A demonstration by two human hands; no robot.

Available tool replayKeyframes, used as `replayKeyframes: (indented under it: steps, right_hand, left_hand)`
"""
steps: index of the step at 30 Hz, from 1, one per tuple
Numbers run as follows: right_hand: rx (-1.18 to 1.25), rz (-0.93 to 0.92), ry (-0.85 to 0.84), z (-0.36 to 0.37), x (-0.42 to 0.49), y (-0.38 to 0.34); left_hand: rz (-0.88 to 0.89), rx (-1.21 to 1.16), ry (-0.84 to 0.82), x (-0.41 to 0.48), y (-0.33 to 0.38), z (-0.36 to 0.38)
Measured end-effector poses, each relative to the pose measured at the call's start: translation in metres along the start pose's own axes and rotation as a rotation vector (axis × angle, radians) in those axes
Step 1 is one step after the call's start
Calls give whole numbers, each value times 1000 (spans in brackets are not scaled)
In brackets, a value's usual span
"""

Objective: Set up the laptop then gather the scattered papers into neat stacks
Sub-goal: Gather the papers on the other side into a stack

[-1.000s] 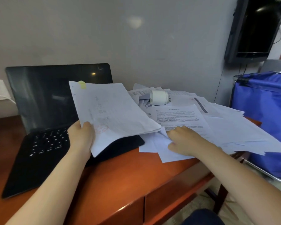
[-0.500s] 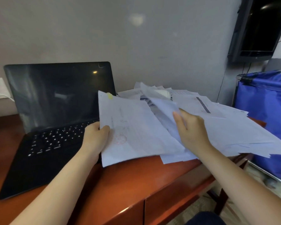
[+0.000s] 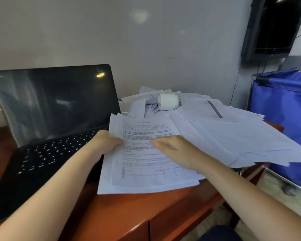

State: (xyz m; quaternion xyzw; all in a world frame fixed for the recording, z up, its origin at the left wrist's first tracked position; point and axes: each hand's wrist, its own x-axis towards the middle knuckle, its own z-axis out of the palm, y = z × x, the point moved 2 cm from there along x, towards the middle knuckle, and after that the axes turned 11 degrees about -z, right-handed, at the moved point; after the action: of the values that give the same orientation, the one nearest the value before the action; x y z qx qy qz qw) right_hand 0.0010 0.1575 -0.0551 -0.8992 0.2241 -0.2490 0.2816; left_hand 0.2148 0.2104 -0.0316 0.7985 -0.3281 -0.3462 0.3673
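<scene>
On the desk [image 3: 129, 211] by the grey wall [image 3: 163, 49], our left hand [image 3: 104, 141] grips the paper stack [image 3: 142, 173], right hand [image 3: 177, 152] flat atop, laptop [image 3: 50, 119] at nine o'clock.

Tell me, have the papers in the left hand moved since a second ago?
Yes: the papers shifted right, off the laptop screen, toward the loose pile.

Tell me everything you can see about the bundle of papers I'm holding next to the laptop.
The paper bundle is several white sheets, loosely aligned with edges offset. The top sheet carries a heading, lines of print and a table near its bottom. The left hand grips its left edge, thumb on top; the right hand rests on the top sheet. It lies over the red-brown desk, its left side overlapping the base of the open laptop.
</scene>
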Motion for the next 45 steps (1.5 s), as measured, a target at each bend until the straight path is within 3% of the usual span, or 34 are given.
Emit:
replayKeyframes:
  steps: [5, 11, 14, 16, 20, 25, 30, 33, 35, 37, 41, 45]
  right_hand:
    - [-535, 291, 171, -60, 8, 60]
    - [-567, 574, 147, -99, 36, 118]
    - [-501, 656, 135, -97, 50, 134]
    - [-597, 672, 187, -93, 58, 142]
    - [-786, 663, 364, -85, 63, 149]
    - [-847, 578, 529, -87, 60, 144]
    - [-886, 300, 677, -82, 47, 103]
    - [-788, 0, 806, -70, 29, 68]
    - [-708, -184, 760, -58, 16, 50]
    - [-538, -274, 601, -42, 7, 39]
    - [-250, -238, 250, -5, 0, 30]
    - [93, -126, 11, 6, -5, 14]
  left_hand:
    - [216, -66, 120, 9, 3, 2]
    - [301, -274, 175, 21, 12, 7]
    - [323, -226, 250, 30, 6, 20]
    - [350, -162, 295, 36, 2, 27]
    - [382, -180, 295, 41, 1, 28]
    - [370, -210, 268, 42, 1, 28]
    - [306, -193, 272, 44, 0, 29]
    - [265, -164, 246, 46, 0, 32]
    - [248, -147, 232, 47, 0, 33]
    - [235, -136, 221, 49, -1, 34]
    - [249, -155, 244, 47, 0, 36]
    - [262, -62, 278, 40, 1, 39]
